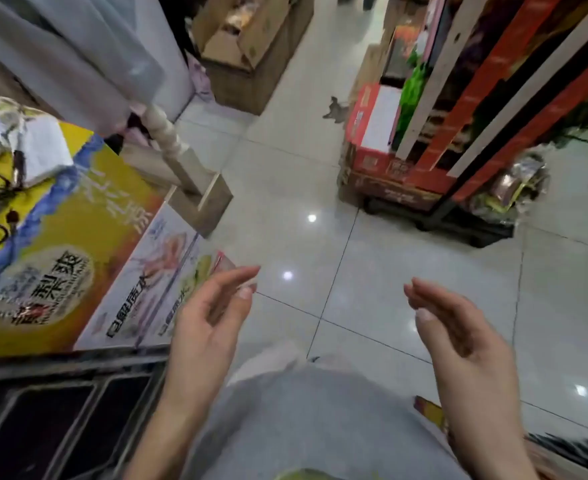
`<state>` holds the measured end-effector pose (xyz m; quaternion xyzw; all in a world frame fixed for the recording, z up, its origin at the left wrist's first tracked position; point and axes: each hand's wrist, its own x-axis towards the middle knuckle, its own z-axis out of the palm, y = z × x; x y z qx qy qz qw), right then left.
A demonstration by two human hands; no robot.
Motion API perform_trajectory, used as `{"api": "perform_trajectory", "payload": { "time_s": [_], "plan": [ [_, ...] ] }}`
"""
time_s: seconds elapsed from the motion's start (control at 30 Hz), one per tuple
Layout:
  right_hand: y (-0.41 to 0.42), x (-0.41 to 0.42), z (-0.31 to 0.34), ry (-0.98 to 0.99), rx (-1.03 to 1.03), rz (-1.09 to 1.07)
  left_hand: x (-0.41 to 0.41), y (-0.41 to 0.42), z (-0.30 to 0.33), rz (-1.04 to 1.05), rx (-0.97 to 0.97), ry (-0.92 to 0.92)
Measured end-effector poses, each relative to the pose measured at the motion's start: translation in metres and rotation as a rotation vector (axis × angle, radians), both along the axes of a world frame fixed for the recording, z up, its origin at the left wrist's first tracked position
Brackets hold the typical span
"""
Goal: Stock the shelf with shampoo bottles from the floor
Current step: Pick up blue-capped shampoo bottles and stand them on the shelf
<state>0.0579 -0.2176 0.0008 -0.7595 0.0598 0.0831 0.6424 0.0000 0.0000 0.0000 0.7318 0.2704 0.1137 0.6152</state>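
Note:
My left hand is raised at lower centre-left, palm turned inward, fingers loosely spread, holding nothing. My right hand is raised at lower right, palm facing left, fingers slightly curled and empty. Both hover above the glossy white tiled floor. No shampoo bottle shows in this blurred view. A shelf unit with red and white edges stands at the upper right.
Stacked printed cartons fill the left side, with a white box and cables on top. A wooden post base sits beside them. Open cardboard boxes stand at the back. Red boxes rest on a low dolly by the shelf. Dark crates lie at lower left.

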Motion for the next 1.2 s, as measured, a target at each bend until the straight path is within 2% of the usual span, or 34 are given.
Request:
{"api": "perform_trajectory", "payload": {
  "time_s": [0.23,0.5,0.8,1.03,1.2],
  "plan": [
    [0.012,0.038,-0.003,0.051,-0.017,0.079,0.026,0.014,-0.008,0.016,0.002,0.036],
    [0.070,0.118,-0.001,0.022,-0.085,0.102,0.075,0.075,-0.025,0.059,0.030,0.140],
    [0.172,0.212,0.008,-0.002,-0.088,0.085,0.167,0.165,-0.018,-0.008,0.067,0.144],
    [0.213,0.258,0.006,0.066,-0.094,0.050,0.235,0.209,-0.013,-0.033,0.017,0.136],
    [0.234,0.295,0.000,0.107,-0.132,0.102,0.293,0.240,-0.015,-0.055,0.000,0.125]
  ]
}}
